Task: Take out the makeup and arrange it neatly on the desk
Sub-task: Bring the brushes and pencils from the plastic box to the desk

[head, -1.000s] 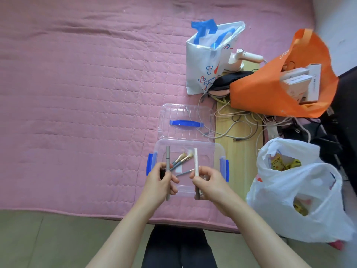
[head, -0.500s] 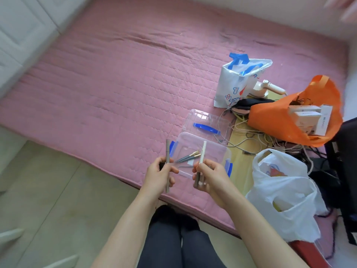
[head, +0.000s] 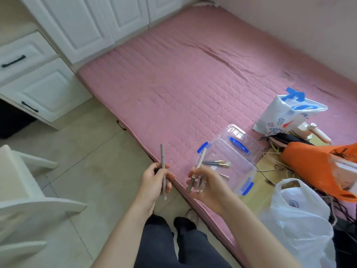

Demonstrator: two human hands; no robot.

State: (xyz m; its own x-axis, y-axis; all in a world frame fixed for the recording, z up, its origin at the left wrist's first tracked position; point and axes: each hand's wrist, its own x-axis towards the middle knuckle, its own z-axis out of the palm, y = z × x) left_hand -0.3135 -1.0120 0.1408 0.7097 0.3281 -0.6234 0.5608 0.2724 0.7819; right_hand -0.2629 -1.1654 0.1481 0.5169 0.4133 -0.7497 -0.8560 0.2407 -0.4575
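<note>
My left hand (head: 154, 182) is shut around a slim grey makeup pencil (head: 162, 157) that stands upright over the floor tiles. My right hand (head: 206, 182) grips a white makeup pen (head: 201, 159) together with a few other small makeup items, tilted up to the right. Behind it a clear plastic box (head: 237, 161) with blue latches lies open on the pink mattress; several makeup brushes (head: 216, 163) rest inside. The box's clear lid (head: 239, 136) with a blue handle lies just beyond it.
A pink quilted mattress (head: 183, 84) fills the middle. White cabinets and drawers (head: 38, 78) stand at the left, a white chair (head: 19, 190) at lower left. A white printed bag (head: 284, 117), an orange bag (head: 316, 167), a white plastic bag (head: 301, 225) and tangled cables (head: 274, 163) crowd the right.
The view has swung left, bringing cabinets, chair and floor into sight. Both hands have come away from the box with their makeup and now hover over the mattress edge and floor.
</note>
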